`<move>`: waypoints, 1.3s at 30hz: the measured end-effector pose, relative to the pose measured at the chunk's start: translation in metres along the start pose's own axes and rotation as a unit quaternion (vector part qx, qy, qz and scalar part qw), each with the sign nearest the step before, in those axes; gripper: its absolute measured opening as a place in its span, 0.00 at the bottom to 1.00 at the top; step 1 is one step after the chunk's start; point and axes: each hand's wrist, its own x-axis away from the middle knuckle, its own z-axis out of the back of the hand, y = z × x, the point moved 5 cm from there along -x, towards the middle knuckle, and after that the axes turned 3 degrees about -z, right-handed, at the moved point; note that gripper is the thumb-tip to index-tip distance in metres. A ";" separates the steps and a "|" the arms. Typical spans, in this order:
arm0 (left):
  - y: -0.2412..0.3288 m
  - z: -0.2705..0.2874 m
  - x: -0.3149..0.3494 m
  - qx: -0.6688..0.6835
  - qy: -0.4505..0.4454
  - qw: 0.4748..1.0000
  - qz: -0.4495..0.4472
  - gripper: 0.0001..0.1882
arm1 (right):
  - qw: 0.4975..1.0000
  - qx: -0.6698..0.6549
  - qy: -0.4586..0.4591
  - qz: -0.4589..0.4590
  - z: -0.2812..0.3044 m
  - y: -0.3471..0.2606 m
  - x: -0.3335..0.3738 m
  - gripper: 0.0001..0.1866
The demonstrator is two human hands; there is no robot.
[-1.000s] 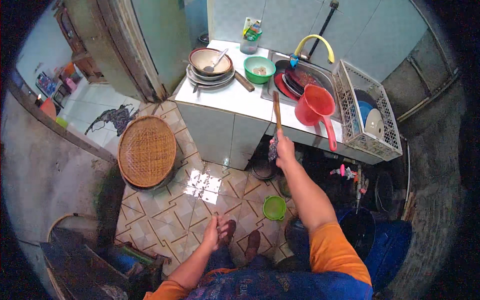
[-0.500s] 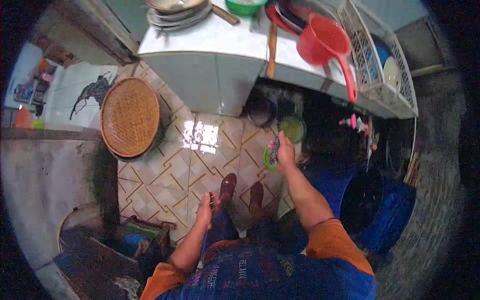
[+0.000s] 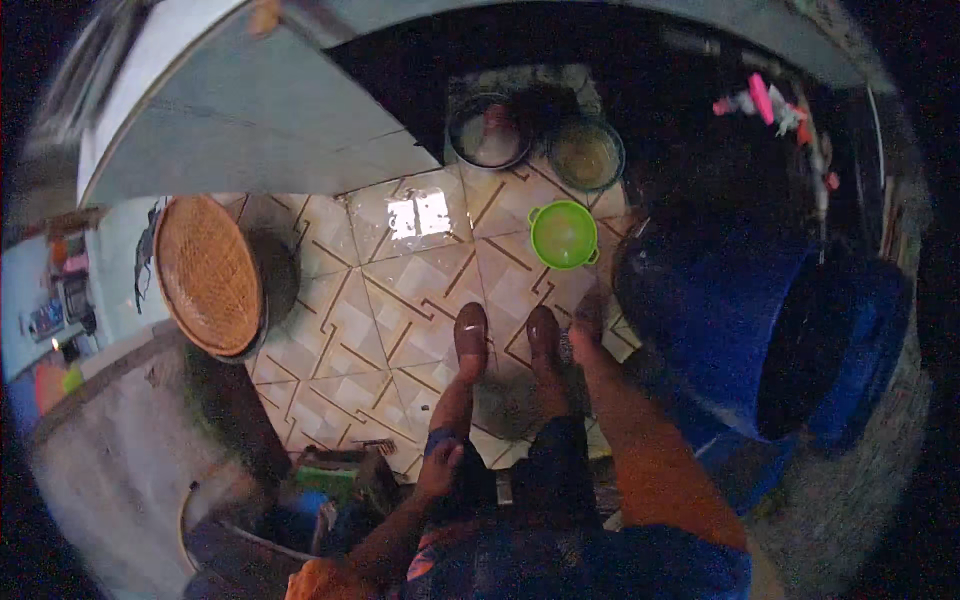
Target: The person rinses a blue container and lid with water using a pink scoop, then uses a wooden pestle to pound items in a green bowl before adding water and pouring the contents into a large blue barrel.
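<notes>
My right hand (image 3: 588, 325) is low over the floor, just right of my right foot, closed round a grey speckled scouring pad (image 3: 566, 346) whose edge shows at its left side. In front of that hand, a bright green plastic basin with two small handles (image 3: 564, 236) rests on the tiles. My left hand (image 3: 440, 468) is beside my left knee; dim light and blur hide how its fingers lie. Beyond the green basin, a dark round basin (image 3: 490, 135) and a clear greenish bowl (image 3: 587, 157) stand side by side.
A round woven bamboo tray (image 3: 207, 275) stands at the left over a dark container. A large blue barrel (image 3: 720, 330) lies on its side at the right. The pale counter front (image 3: 250, 120) rises ahead on the left. Patches of the tiled floor (image 3: 420, 215) shine wet.
My view has dropped and turned toward the floor. My right hand has come back from the green basin to beside my foot. My left hand has moved to my knee.
</notes>
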 end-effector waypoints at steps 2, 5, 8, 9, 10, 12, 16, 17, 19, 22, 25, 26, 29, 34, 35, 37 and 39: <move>-0.029 -0.013 -0.020 0.002 -0.027 0.999 -0.039 0.21 | 0.942 -0.324 0.063 0.055 -0.022 0.044 -0.035 0.35; -0.067 -0.004 -0.033 -0.032 0.040 0.994 -0.097 0.21 | 0.869 -0.489 0.055 -0.058 -0.045 0.012 -0.060 0.37; -0.046 -0.002 -0.048 -0.087 -0.016 0.992 -0.092 0.19 | 0.779 -0.612 0.067 -0.121 -0.051 0.013 -0.074 0.39; -0.037 -0.003 -0.049 -0.101 -0.031 0.991 -0.088 0.19 | 0.753 -0.643 0.068 -0.128 -0.048 0.009 -0.080 0.39; -0.031 -0.005 -0.050 -0.115 -0.044 0.989 -0.083 0.19 | 0.728 -0.669 0.065 -0.132 -0.046 0.005 -0.088 0.40; -0.030 -0.008 -0.054 -0.128 -0.030 0.990 -0.045 0.18 | 0.692 -0.707 0.058 -0.132 -0.042 -0.005 -0.107 0.41; -0.044 0.000 -0.073 -0.174 -0.082 0.979 -0.067 0.18 | 0.643 -0.754 0.075 -0.111 -0.054 0.014 -0.169 0.37; -0.050 -0.001 -0.074 -0.179 -0.083 0.979 -0.058 0.18 | 0.632 -0.765 0.069 -0.103 -0.061 0.016 -0.184 0.36; -0.057 -0.002 -0.075 -0.166 -0.078 0.983 -0.027 0.18 | 0.611 -0.785 0.053 -0.084 -0.073 0.018 -0.212 0.35; -0.063 -0.003 -0.079 -0.145 -0.076 0.986 0.002 0.19 | 0.585 -0.808 0.036 -0.062 -0.093 0.025 -0.238 0.32; -0.068 -0.006 -0.086 -0.125 -0.088 0.988 0.002 0.19 | 0.578 -0.814 0.051 -0.037 -0.105 0.050 -0.250 0.29; -0.069 -0.007 -0.088 -0.119 -0.090 0.989 0.002 0.19 | 0.574 -0.816 0.055 -0.027 -0.112 0.056 -0.253 0.28; -0.069 -0.007 -0.077 -0.106 -0.068 0.992 0.021 0.20 | 0.500 -0.860 0.029 -0.095 -0.115 0.011 -0.228 0.20; -0.062 -0.007 -0.065 -0.079 -0.044 0.995 0.034 0.20 | 0.436 -0.874 -0.120 -0.180 -0.042 -0.066 -0.154 0.11; -0.057 -0.007 -0.068 -0.077 -0.054 0.995 0.027 0.21 | 0.435 -0.877 -0.104 -0.176 -0.038 -0.054 -0.148 0.11; -0.053 -0.006 -0.074 -0.070 -0.067 0.995 0.020 0.21 | 0.445 -0.875 -0.095 -0.164 -0.046 -0.039 -0.144 0.12; -0.052 -0.003 -0.071 -0.064 -0.059 0.996 0.025 0.21 | 0.468 -0.859 -0.087 -0.189 -0.040 -0.054 -0.130 0.14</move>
